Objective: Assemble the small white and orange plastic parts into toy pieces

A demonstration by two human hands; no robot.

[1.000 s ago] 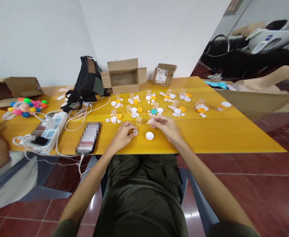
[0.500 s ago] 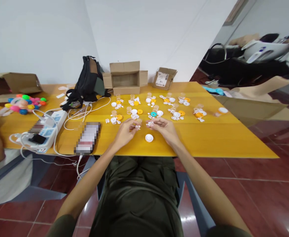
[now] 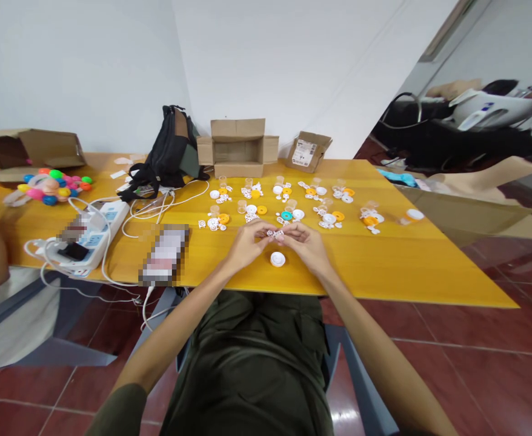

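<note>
**Left hand [image 3: 250, 243] and right hand [image 3: 308, 244] holding small white pieces [image 3: 275, 234] at mid-frame**

The fingers of each hand are clamping on the small white pieces, which are sitting close together near the centre of the frame, over the tabletop [image 3: 397, 260]. The view is not showing whether they are joined (they are tiny and partly covered). Just below, a round white cap [image 3: 277, 259] is lying alone. Farther up the frame, a teal disc [image 3: 286, 215] is resting among other plastic parts, while a phone [image 3: 165, 254] is lying left of centre.
</note>
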